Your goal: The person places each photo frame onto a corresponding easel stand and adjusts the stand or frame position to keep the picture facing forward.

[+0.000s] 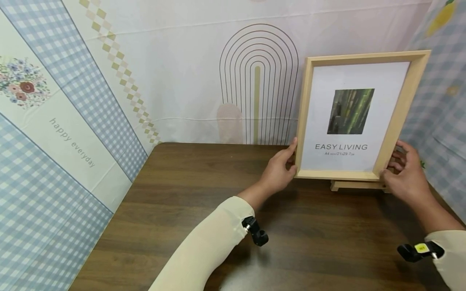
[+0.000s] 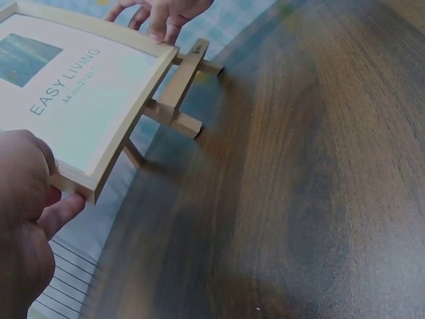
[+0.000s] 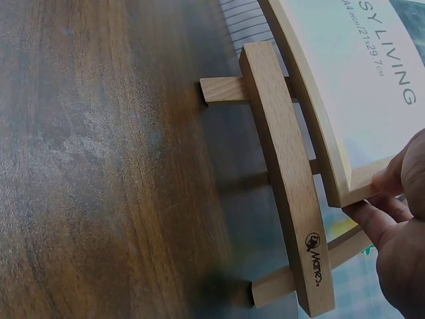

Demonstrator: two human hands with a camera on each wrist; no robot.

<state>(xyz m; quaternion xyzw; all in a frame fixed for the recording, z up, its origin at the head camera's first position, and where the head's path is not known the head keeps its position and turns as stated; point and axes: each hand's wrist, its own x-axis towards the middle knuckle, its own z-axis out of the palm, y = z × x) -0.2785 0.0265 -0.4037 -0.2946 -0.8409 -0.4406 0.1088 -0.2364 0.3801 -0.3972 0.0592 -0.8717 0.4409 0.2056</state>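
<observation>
A light wood picture frame [image 1: 395, 117] stands upright at the right back of the table, its white sheet reading "EASY LIVING" under a bamboo photo. My left hand [image 1: 278, 171] grips its lower left edge, fingers curled behind and thumb along the side. At the lower right corner my right hand [image 1: 407, 173] pinches the frame, thumb on the front, fingers behind. Just under the frame's bottom edge is a small wooden easel [image 3: 285, 179] with a printed front bar. A narrow gap shows between that bar and the frame in the right wrist view. Most of the easel hides behind the frame.
The dark wood table [image 1: 174, 210] spreads to the left and front. Behind it hangs a white cloth [image 1: 182, 81] with arch patterns; blue checked cloth [image 1: 445, 117] hangs close on the right. A black wrist mount [image 1: 256, 231] sits on the left sleeve.
</observation>
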